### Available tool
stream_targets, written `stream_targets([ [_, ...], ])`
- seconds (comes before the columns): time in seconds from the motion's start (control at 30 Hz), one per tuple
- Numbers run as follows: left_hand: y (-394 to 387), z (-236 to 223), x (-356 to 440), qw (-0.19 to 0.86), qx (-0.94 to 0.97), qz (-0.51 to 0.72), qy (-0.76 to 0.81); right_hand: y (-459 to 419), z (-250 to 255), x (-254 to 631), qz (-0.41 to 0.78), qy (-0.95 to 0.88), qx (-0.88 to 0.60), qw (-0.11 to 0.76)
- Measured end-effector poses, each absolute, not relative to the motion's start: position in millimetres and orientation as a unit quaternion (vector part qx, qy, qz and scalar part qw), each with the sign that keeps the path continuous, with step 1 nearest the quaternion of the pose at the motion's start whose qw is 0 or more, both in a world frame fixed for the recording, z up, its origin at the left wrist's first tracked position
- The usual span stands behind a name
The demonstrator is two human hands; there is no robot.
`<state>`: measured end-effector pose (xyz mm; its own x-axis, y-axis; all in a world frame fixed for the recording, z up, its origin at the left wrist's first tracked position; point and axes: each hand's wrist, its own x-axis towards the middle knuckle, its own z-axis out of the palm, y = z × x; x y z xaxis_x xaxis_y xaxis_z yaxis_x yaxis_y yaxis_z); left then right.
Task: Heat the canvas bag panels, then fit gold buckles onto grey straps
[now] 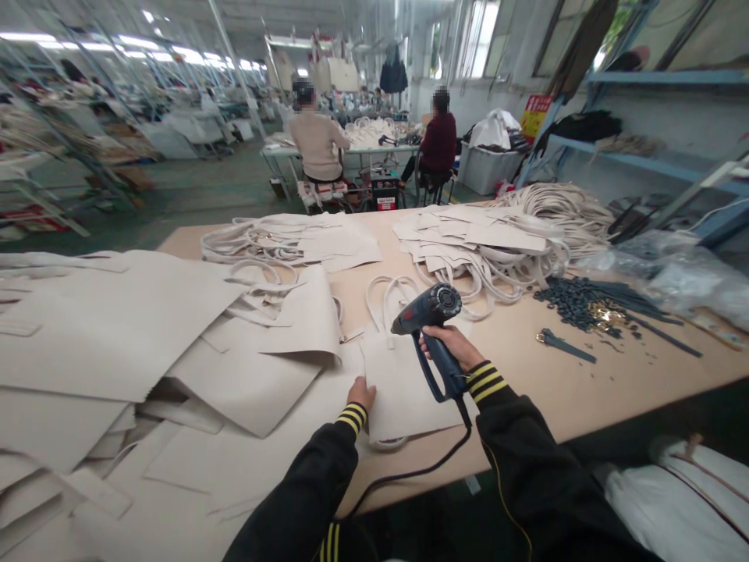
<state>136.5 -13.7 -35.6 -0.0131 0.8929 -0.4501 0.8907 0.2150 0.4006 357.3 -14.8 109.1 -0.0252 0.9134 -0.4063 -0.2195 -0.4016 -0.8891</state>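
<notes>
My right hand (453,346) is wrapped round the handle of a dark blue heat gun (430,306). Its nozzle points left, above a cream bag panel (403,390) that lies flat with looped straps (383,300) at its far end. From the gun's grip a black cord (418,472) runs down over the table's near edge. My left hand (361,393) is closed at the panel's left edge, the fingertips partly hidden. Just left of that hand, more cream panels (251,382) overlap in a loose pile, one of them curled up.
Stacked panels with straps (468,234) lie at the back right of the tan table (585,390). Small dark pieces with gold hardware (608,316) and a dark strap tab (565,345) are on the right, near clear plastic (684,269). Two people (316,140) sit beyond.
</notes>
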Motion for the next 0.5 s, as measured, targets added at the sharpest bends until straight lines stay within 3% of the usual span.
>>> stream_targets([
  [0.33,-1,-34,136,0.365,0.588,0.045,0.720,-18,115,416,0.510,-0.287,-0.638,0.501],
  [0.5,1,-41,136,0.413,0.555,0.063,0.719,-76,118,442,0.467,-0.260,-0.693,0.484],
])
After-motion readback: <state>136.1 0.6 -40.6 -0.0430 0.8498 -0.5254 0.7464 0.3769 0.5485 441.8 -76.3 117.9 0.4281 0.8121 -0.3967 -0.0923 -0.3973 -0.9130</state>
